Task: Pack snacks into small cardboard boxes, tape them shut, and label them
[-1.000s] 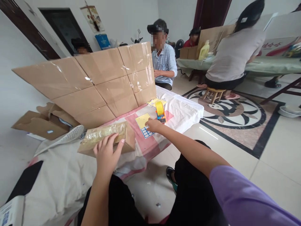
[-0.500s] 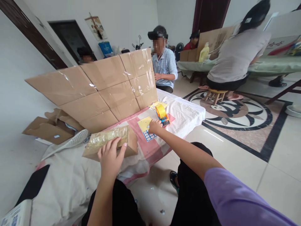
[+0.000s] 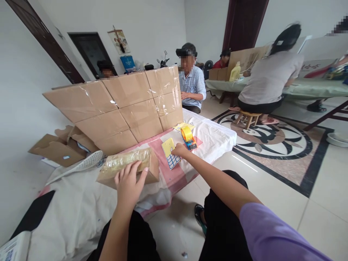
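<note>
Cardboard box (image 3: 127, 167) under left hand (image 3: 129, 183); right hand (image 3: 179, 149) holds card (image 3: 170, 157).

A small brown cardboard box (image 3: 127, 168), its top wrapped in wrinkled clear tape, lies flat under the left hand (image 3: 129, 185), whose fingers spread over its near edge. A yellow card (image 3: 170, 151) with a blue-and-white grid at its lower end sits tilted, pinched at one edge by the right hand (image 3: 179, 149). Just beyond that hand stands an orange-and-blue tape dispenser (image 3: 188, 137) with a yellow roll.
</note>
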`<state>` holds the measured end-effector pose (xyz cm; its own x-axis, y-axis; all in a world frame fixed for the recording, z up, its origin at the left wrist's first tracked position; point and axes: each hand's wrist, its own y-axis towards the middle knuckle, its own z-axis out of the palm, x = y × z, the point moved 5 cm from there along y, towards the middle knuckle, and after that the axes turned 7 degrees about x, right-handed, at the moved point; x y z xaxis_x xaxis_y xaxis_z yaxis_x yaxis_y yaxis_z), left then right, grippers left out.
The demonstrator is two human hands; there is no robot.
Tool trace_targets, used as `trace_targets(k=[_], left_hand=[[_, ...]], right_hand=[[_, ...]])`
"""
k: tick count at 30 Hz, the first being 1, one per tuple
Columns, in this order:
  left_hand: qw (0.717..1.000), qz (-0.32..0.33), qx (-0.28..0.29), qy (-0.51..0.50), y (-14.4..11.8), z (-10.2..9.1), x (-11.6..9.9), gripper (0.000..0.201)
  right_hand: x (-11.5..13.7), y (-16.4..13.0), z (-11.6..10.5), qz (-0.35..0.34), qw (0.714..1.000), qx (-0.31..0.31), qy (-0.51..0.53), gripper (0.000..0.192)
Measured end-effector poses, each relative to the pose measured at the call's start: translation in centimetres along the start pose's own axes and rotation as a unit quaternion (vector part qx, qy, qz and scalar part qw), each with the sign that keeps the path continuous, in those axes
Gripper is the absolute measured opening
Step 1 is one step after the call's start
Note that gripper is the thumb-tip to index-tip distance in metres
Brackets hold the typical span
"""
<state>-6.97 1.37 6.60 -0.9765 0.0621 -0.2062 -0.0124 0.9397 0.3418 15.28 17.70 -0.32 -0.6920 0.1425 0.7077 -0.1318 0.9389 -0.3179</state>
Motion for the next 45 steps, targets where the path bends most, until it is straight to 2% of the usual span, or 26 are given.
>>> trace_targets(k=[3, 8, 11, 14, 17, 19, 21, 26, 31, 38, 45], left_hand=[[1.0, -0.001, 0.002, 0.002, 0.0, 0.1, 0.2, 0.041], [1.0, 0.007, -0.019, -0.008, -0.3, -0.1, -0.2, 0.038], [0.996, 0.003, -0.09, -0.017, -1.1, -0.9, -1.7, 0.031], [0.99, 0.047, -0.132, -0.029, -2.4, -1.2, -4.6, 0.024], [0.99, 0.09, -0.085, -0.063, -3.3, -0.2, -7.0, 0.025], [0.993, 0.08, -0.044, -0.072, -3.5, 0.8, -7.5, 0.029], [0.995, 0.067, -0.03, -0.062, -3.5, 1.3, -7.4, 0.029], [0.993, 0.087, -0.07, -0.03, -3.2, 0.9, -7.2, 0.023], [0.99, 0.1, -0.073, -0.066, -3.4, 0.5, -7.4, 0.018], [0.981, 0.128, -0.115, -0.094, -3.7, 0.1, -7.7, 0.013], [0.979, 0.153, -0.11, -0.079, -3.7, 0.1, -7.8, 0.012]], right_hand=[[-0.2, -0.6, 0.2, 0.014, 0.991, 0.055, 0.118, 0.02], [0.4, -3.2, 0.4, -0.014, 0.958, 0.13, 0.257, 0.019], [0.7, -4.9, 0.8, -0.032, 0.94, 0.173, 0.291, 0.019], [0.9, -6.6, 1.4, -0.049, 0.928, 0.19, 0.317, 0.023], [1.4, -8.2, 1.9, -0.102, 0.908, 0.186, 0.362, 0.023], [1.7, -9.4, 2.0, -0.145, 0.892, 0.177, 0.391, 0.026], [1.8, -10.5, 2.1, -0.169, 0.88, 0.176, 0.407, 0.031], [1.2, -12.4, 1.9, -0.166, 0.881, 0.171, 0.409, 0.03], [0.9, -13.3, 1.6, -0.177, 0.896, 0.164, 0.373, 0.027], [1.2, -14.0, 1.5, -0.219, 0.9, 0.144, 0.35, 0.033], [1.6, -14.4, 1.7, -0.265, 0.915, 0.115, 0.282, 0.033]])
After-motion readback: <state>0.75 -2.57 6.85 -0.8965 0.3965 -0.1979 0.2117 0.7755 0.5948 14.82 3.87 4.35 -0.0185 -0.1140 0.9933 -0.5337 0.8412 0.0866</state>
